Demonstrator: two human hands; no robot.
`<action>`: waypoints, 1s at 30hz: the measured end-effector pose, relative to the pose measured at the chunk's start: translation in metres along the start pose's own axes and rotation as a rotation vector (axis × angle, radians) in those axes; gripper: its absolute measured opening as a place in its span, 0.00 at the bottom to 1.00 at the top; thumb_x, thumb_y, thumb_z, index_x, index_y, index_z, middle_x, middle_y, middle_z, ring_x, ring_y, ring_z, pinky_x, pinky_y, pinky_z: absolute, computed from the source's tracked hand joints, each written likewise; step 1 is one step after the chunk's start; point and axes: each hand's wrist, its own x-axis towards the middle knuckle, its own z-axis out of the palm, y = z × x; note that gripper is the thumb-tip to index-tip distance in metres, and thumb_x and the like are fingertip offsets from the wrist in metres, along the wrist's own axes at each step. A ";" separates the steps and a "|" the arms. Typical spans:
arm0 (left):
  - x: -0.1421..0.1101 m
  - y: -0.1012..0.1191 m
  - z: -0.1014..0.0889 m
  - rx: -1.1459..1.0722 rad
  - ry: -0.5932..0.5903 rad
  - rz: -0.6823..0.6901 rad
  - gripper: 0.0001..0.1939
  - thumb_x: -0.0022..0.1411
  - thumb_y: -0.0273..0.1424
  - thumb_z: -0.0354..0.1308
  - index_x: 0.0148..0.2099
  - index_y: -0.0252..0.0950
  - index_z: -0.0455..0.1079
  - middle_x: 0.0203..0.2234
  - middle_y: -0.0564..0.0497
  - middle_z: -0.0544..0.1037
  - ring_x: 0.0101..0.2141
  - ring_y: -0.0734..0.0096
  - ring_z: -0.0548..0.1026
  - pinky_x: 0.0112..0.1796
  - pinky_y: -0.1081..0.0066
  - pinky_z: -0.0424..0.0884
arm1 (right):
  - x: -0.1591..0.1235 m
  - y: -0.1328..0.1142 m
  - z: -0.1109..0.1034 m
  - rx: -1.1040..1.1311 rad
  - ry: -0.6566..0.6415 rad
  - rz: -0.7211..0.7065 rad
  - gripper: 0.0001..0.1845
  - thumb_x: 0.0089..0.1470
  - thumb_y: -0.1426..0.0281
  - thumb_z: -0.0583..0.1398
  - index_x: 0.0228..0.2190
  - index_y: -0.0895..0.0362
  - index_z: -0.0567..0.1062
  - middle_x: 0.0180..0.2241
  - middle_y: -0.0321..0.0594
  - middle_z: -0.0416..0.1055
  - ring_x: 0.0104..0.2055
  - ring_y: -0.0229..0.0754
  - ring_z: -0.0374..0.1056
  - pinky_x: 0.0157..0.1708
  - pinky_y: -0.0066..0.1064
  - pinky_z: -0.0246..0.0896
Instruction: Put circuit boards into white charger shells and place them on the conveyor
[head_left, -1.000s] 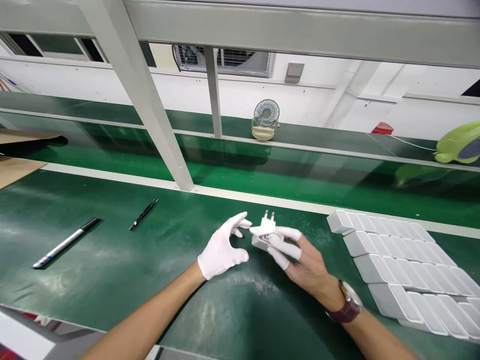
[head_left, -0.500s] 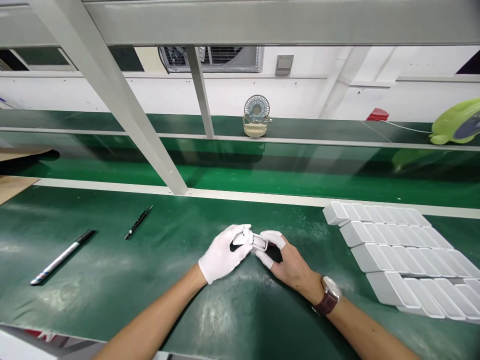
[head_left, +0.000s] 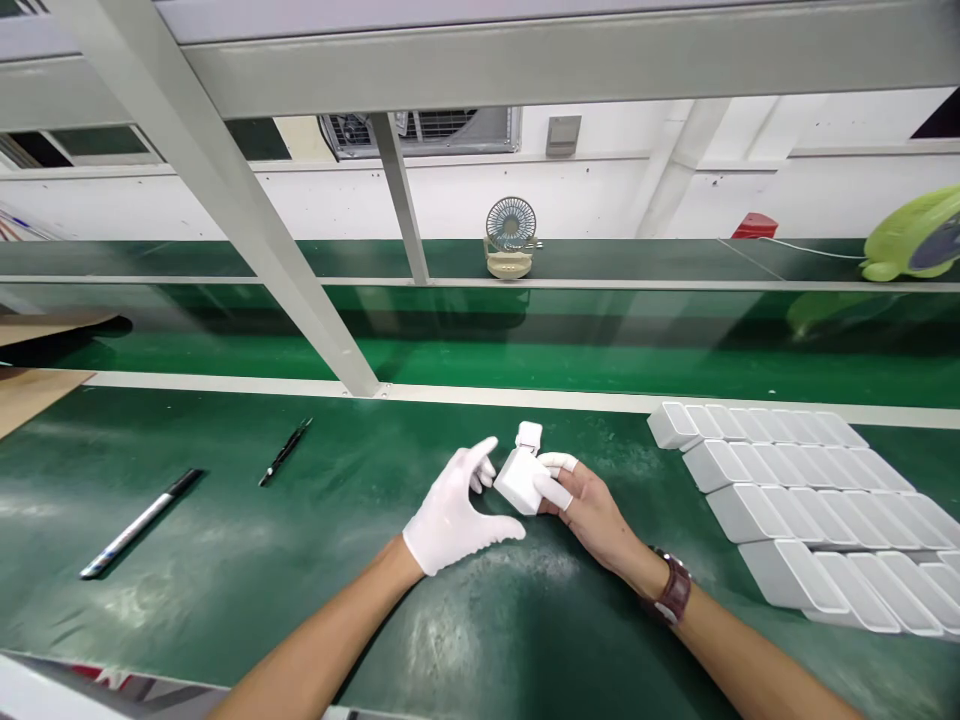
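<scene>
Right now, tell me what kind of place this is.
Probably a factory assembly bench: a long green work surface, rows of matching white housings, and a gloved left hand beside a small white part.

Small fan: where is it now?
In the head view, the small fan stands on the green shelf, near top centre, right of the slim grey post.

Factory workshop, green workbench (head_left: pixel 360 620), metal frame (head_left: pixel 225 190)

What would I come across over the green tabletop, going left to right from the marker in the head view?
Black-capped marker, slim black pen-like tool, gloved left hand, right hand, rows of white cases.
</scene>
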 end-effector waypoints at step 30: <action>0.004 -0.027 0.002 0.233 0.089 0.109 0.17 0.65 0.21 0.54 0.54 0.39 0.71 0.41 0.48 0.76 0.42 0.66 0.76 0.45 0.63 0.75 | -0.011 0.001 -0.009 -0.796 -0.019 -0.499 0.22 0.61 0.77 0.59 0.55 0.50 0.71 0.56 0.48 0.67 0.57 0.48 0.67 0.56 0.45 0.66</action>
